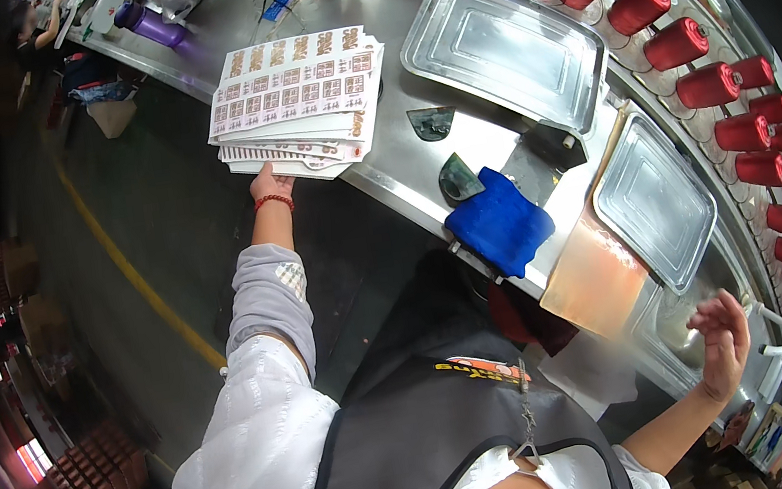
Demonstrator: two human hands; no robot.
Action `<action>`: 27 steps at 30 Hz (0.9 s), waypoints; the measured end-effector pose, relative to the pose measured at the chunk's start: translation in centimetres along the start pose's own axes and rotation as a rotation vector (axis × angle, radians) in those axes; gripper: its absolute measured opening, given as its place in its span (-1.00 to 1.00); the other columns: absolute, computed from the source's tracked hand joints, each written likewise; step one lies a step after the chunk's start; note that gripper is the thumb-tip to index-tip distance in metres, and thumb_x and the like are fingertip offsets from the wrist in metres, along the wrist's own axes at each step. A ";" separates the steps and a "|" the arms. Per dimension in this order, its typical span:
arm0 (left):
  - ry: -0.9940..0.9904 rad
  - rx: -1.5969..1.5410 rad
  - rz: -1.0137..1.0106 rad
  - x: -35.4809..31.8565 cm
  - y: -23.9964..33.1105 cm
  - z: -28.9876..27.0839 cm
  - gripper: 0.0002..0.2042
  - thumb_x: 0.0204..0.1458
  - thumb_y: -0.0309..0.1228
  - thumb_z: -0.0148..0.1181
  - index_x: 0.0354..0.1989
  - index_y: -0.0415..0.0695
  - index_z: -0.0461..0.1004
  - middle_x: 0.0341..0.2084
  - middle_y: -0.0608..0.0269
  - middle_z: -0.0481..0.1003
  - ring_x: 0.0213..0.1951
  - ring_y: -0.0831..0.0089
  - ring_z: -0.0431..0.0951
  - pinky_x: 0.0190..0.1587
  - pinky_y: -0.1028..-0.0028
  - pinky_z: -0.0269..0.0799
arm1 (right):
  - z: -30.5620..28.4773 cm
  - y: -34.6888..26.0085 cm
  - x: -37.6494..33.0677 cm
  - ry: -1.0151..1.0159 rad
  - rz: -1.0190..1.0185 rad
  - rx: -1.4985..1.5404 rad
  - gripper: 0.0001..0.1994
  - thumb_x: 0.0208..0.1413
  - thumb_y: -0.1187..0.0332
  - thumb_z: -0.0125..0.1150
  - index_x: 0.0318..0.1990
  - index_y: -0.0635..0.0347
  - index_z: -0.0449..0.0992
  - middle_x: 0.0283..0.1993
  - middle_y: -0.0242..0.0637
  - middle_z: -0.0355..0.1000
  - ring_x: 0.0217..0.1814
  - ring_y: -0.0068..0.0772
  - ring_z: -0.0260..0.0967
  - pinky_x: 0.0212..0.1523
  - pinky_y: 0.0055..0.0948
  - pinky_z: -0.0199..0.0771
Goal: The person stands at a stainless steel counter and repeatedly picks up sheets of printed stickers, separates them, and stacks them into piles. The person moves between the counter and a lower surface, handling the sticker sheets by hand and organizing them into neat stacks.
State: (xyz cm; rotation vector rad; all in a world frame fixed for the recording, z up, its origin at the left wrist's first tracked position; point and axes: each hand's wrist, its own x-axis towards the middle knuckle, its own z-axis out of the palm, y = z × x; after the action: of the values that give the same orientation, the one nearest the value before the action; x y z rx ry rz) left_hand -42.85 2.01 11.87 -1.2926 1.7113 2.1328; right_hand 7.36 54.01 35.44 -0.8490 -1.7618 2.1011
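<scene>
Sheets (298, 96) overhanging the surface (398, 157) at 11 o'clock are resting on the left hand (269, 184), grip hidden; right hand (724, 341) spread, idle. Stack might slide off.

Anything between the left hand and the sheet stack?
No. The left hand is already under the near edge of the sheet stack, touching it. Right hand is far off by the mug.

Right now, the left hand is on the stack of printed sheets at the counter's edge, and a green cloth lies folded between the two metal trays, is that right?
Not quite: the cloth is blue, not green. The rest holds in the head view: the left hand is at the stack of printed sheets on the counter's edge, and the cloth lies near the edge between the two metal trays.
</scene>
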 end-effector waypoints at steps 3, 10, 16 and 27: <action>-0.098 0.034 0.013 0.5 0.7 0.3 -0.71 0.21 -0.37 -0.06 0.03 -0.29 0.29 -0.08 0.03 0.42 -0.03 0.15 0.46 0.04 0.13 0.41 | -3.2 5.9 -2.2 0.144 0.125 0.352 -0.58 0.17 0.34 0.02 0.14 0.37 0.29 -0.20 -0.14 0.45 -0.26 -0.40 0.42 -0.20 -0.36 0.46; -0.147 0.041 0.118 2.6 1.1 -1.5 -0.77 0.20 -0.37 -0.02 -0.08 -0.25 0.32 -0.21 0.10 0.45 -0.19 0.24 0.51 -0.14 0.21 0.48 | -2.7 9.9 -8.1 0.028 0.473 -0.323 -0.50 0.07 0.31 0.15 0.17 0.28 0.27 -0.06 -0.02 0.42 -0.08 -0.18 0.44 -0.13 -0.29 0.48; -0.198 0.125 0.112 3.2 1.0 -2.2 -0.79 0.15 -0.33 0.06 -0.14 -0.18 0.34 -0.34 0.19 0.48 -0.33 0.33 0.52 -0.31 0.30 0.49 | -2.5 14.6 -10.0 0.366 0.661 -0.258 -0.48 0.13 0.25 0.09 0.20 0.29 0.20 0.03 0.00 0.37 -0.05 -0.08 0.42 -0.16 -0.12 0.49; -0.218 0.026 -0.002 0.5 0.3 -1.5 -0.69 0.17 -0.23 0.00 -0.04 -0.19 0.31 -0.18 0.16 0.44 -0.20 0.31 0.49 -0.15 0.32 0.43 | 3.1 22.2 -8.1 0.241 0.879 -0.461 -0.64 0.19 0.17 0.00 -0.01 0.24 0.40 -0.31 -0.20 0.49 -0.33 -0.28 0.46 -0.32 -0.30 0.50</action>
State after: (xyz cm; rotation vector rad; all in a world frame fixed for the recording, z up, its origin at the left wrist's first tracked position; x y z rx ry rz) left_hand -42.56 0.43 11.75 -1.0110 1.6416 2.1521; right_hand 15.50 42.10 16.44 -2.2292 -1.9675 1.8603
